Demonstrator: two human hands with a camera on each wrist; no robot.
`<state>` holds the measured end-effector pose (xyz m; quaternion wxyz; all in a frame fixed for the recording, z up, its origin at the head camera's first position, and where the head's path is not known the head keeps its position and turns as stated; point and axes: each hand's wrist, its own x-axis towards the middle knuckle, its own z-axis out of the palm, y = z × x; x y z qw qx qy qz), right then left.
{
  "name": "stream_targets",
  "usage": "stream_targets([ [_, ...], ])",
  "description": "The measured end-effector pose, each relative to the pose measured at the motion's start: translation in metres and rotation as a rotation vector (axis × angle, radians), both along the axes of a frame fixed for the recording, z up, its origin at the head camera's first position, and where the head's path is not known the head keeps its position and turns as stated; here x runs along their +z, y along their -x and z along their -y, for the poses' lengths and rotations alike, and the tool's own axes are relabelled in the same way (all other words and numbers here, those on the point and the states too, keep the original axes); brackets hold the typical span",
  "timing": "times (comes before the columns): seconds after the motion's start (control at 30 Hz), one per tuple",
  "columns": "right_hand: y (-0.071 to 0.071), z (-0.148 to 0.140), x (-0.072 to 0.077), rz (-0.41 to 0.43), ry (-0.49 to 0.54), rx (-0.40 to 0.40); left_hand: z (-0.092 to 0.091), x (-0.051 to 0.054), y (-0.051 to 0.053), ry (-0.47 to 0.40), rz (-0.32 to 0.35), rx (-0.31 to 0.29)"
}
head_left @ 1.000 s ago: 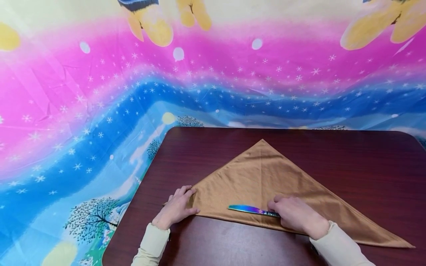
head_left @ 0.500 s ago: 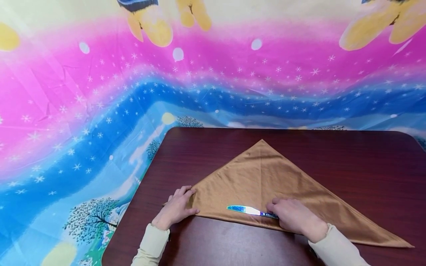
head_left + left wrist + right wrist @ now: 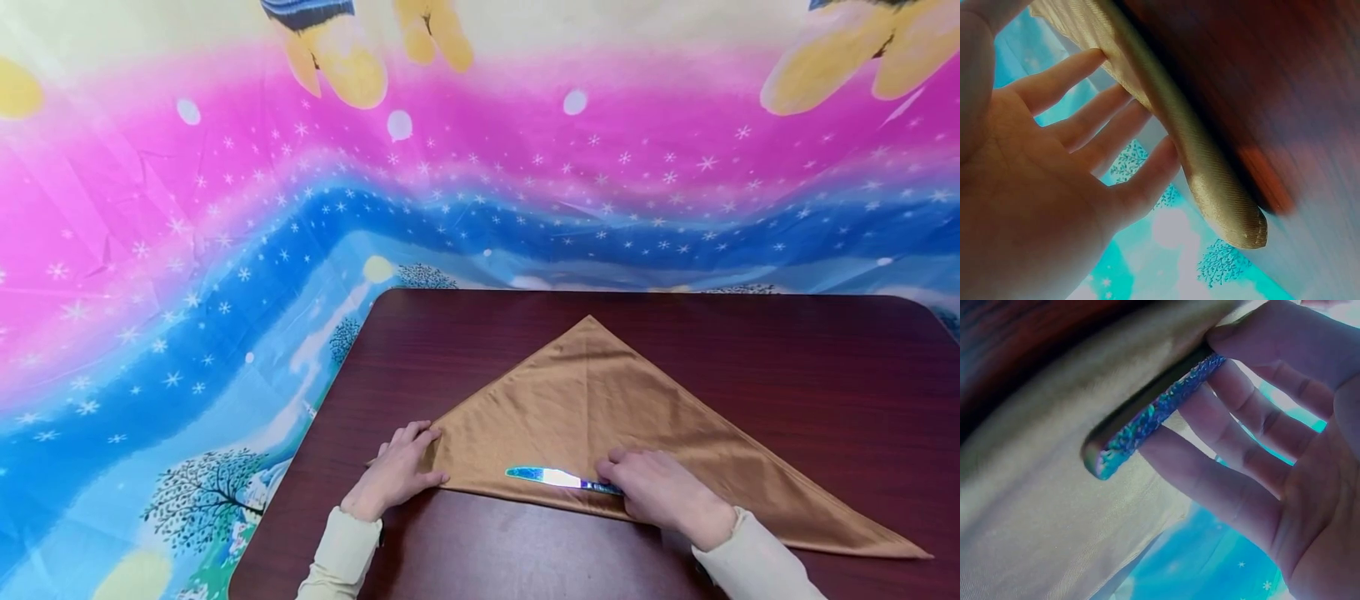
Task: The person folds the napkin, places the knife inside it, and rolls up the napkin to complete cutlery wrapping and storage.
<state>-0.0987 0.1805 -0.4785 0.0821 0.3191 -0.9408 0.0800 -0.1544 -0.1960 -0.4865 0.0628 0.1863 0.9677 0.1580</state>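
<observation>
A brown satin napkin (image 3: 525,417), folded into a triangle, lies on the table with one point toward the far edge. On it, near the front fold, is an iridescent table knife (image 3: 546,476) with its blade pointing left. My right hand (image 3: 667,493) pinches the knife's handle; in the right wrist view, thumb and fingers meet the textured blue-green handle (image 3: 1147,425). My left hand (image 3: 395,468) rests on the napkin's left corner with fingers spread. The left wrist view has its fingertips touching the rolled-looking napkin edge (image 3: 1191,144).
The dark red-brown wooden table (image 3: 810,367) has rounded corners. A printed cloth backdrop (image 3: 480,167) in pink and blue, with snowflakes and trees, hangs behind the table and along its left side.
The knife and my right hand have slid slightly left and toward the front fold, and a bright glare now shows on the blade. My left hand stays on the corner.
</observation>
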Motion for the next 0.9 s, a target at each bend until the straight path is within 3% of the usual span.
stream_targets([
  [0.73,-0.0009,0.0005,-0.0018,-0.077,0.009,0.026,0.0004,0.0002,0.0001,-0.003,0.014,-0.002],
  [0.9,0.0003,-0.0044,0.0015,0.018,0.030,0.014,0.0003,-0.0001,0.0009,0.000,0.018,0.004],
])
